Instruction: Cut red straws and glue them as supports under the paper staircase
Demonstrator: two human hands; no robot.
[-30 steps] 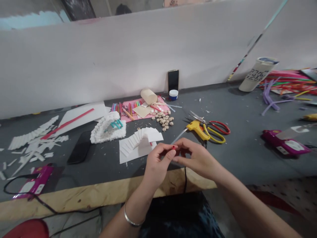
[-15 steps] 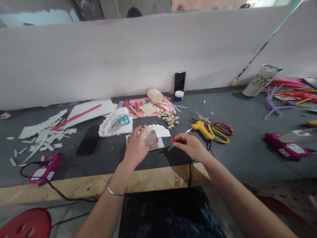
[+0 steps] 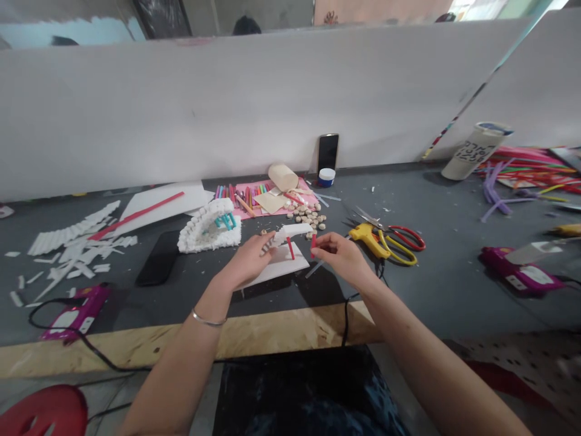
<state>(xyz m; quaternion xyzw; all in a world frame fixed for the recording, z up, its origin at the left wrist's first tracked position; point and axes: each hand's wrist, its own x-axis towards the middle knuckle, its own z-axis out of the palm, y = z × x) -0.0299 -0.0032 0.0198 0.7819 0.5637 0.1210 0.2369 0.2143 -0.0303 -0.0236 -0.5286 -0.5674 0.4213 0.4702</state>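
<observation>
My left hand (image 3: 250, 259) is closed around the curved, stepped side of a small white foam model (image 3: 278, 266), which is tilted up from the table. A short red stick (image 3: 291, 248) stands between the model's base and its upper flap. Just to the right, my right hand (image 3: 340, 257) pinches a second short red stick (image 3: 313, 245), upright and close to the flap's edge. Below that hand lies a translucent strip (image 3: 314, 270), probably a glue stick. Behind and to the left sits a finished-looking white curved model (image 3: 211, 227) with teal sticks.
A yellow glue gun (image 3: 370, 240) and red-and-yellow-handled scissors (image 3: 403, 242) lie right of my hand. Pebbles (image 3: 308, 215) and markers on pink paper (image 3: 254, 209) are behind. At left lie a black phone (image 3: 158, 257), white foam strips (image 3: 82, 242) and a purple device (image 3: 77, 312) with a cable.
My left hand has tilted the foam model up and turned it, so its red stick now shows. My right hand has turned its red stick upright and brought it nearer the model.
</observation>
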